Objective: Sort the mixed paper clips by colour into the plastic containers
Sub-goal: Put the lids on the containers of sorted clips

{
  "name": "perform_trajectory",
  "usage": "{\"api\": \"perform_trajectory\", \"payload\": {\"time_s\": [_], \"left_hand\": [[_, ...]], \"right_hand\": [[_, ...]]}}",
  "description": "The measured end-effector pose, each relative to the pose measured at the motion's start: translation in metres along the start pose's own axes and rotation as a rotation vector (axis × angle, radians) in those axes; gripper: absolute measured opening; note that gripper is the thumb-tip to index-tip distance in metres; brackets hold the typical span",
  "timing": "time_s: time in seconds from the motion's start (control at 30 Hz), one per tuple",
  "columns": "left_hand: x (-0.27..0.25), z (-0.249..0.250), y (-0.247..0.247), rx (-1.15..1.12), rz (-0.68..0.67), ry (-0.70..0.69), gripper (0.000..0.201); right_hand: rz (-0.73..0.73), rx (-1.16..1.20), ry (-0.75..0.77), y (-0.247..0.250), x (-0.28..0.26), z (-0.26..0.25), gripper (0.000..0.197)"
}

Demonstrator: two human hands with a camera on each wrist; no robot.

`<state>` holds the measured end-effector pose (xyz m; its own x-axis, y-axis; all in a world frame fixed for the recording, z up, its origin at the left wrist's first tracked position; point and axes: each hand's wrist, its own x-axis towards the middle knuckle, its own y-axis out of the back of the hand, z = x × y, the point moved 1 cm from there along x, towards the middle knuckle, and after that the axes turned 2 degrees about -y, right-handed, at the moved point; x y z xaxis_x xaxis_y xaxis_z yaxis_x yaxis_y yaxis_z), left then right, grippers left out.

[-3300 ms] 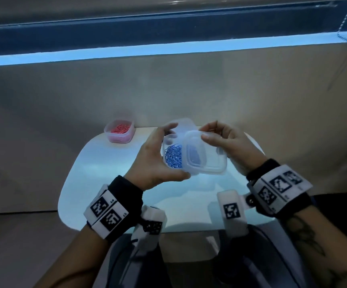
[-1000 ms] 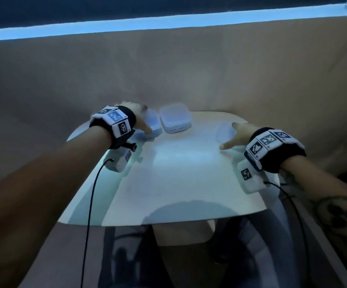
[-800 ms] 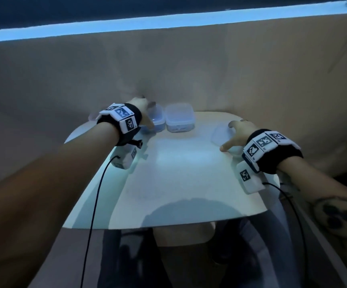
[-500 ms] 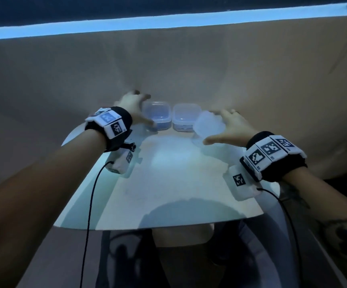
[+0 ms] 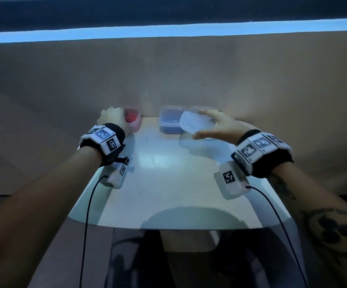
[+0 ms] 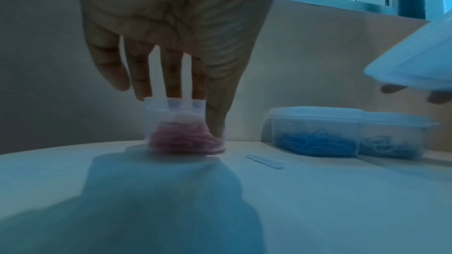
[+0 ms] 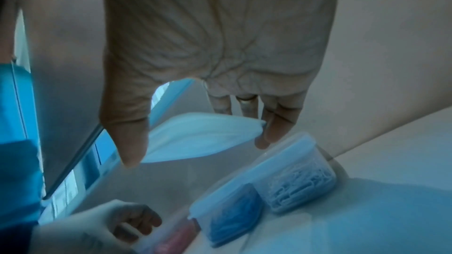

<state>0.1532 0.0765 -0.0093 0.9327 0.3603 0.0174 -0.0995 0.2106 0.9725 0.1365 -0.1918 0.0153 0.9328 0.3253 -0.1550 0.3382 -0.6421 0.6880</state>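
Three containers [image 5: 171, 122], one loose lid [image 5: 195, 125]

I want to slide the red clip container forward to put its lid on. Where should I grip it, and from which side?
Grip the red clip container by its two opposite side walls just under the rim, coming from above, as the left hand does. It stands upright and open, with a clear gap to the blue clip container.

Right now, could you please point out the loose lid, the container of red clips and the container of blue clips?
loose lid [image 5: 195, 123]: head view, its flat top.
container of red clips [image 6: 186, 138]: left wrist view, its front wall.
container of blue clips [image 6: 315, 134]: left wrist view, its front wall.
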Motion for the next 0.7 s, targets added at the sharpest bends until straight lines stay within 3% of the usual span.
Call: {"api": "perform_trajectory", "payload": {"time_s": [0.03, 0.13, 0.2, 0.27, 0.4, 0.47, 0.53, 0.63, 0.7], "left_hand": [[0.0, -0.002, 0.002, -0.014, 0.0, 0.005, 0.055], [0.006, -0.009, 0.007, -0.019, -0.083, 0.003, 0.098], [0.011, -0.01, 0.006, -0.055, -0.158, -0.017, 0.106], [0.013, -0.008, 0.001, -0.197, -0.204, -0.002, 0.102], [0.01, -0.009, -0.001, -0.386, -0.162, -0.004, 0.084], [0.01, -0.012, 0.002, -0.31, -0.111, -0.033, 0.084], [0.006, -0.01, 0.007, -0.141, -0.007, -0.079, 0.089], [-0.009, 0.001, 0.012, 0.005, 0.14, -0.215, 0.06], [-0.018, 0.011, 0.01, 0.0, 0.109, -0.281, 0.042]], "right_hand": [[0.019, 0.06, 0.012, 0.001, -0.005, 0.003, 0.071], [0.032, 0.2, 0.009, 0.003, -0.021, 0.012, 0.07], [0.028, 0.213, 0.012, 0.002, -0.027, 0.014, 0.071], [0.025, 0.195, 0.014, -0.002, -0.029, 0.014, 0.071], [0.016, 0.149, -0.004, -0.007, -0.028, 0.014, 0.073], [-0.018, 0.044, -0.031, -0.007, -0.027, 0.017, 0.075], [-0.139, -0.167, -0.095, -0.006, -0.029, 0.021, 0.08], [-0.342, -0.446, -0.18, -0.014, -0.034, 0.029, 0.091], [-0.399, -0.542, -0.183, -0.02, -0.037, 0.031, 0.096]]}}
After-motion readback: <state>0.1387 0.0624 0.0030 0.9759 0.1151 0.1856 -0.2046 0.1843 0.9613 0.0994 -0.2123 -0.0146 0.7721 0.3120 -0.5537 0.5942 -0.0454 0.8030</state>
